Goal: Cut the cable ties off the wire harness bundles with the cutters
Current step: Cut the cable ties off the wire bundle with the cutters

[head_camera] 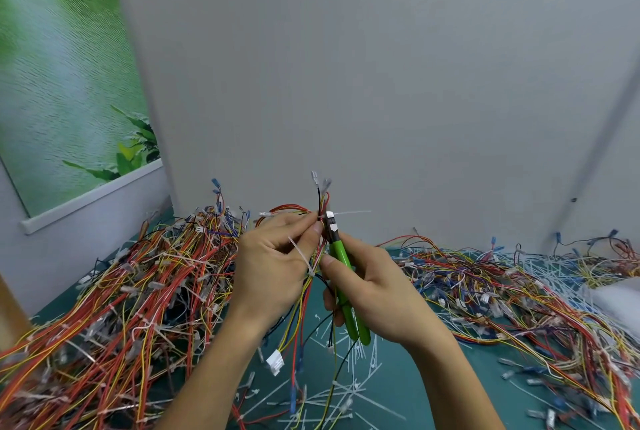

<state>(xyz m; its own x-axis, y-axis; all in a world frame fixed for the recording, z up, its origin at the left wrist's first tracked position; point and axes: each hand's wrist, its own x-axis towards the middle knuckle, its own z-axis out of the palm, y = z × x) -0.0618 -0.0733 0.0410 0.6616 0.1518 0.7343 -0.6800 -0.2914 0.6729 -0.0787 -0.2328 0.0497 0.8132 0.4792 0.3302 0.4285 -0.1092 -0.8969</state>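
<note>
Nearest to me, many cut ties lie on the green mat, and above them my right hand has its fingers wrapped around the green handles of the cutters, which are close together. The tip of the cutters sits at a white cable tie on the wire bundle, which my left hand pinches just beside it, with a second tie lower on the same bundle. Further away, the left pile of harnesses and the right pile cover the mat before a grey wall and a green poster.
</note>
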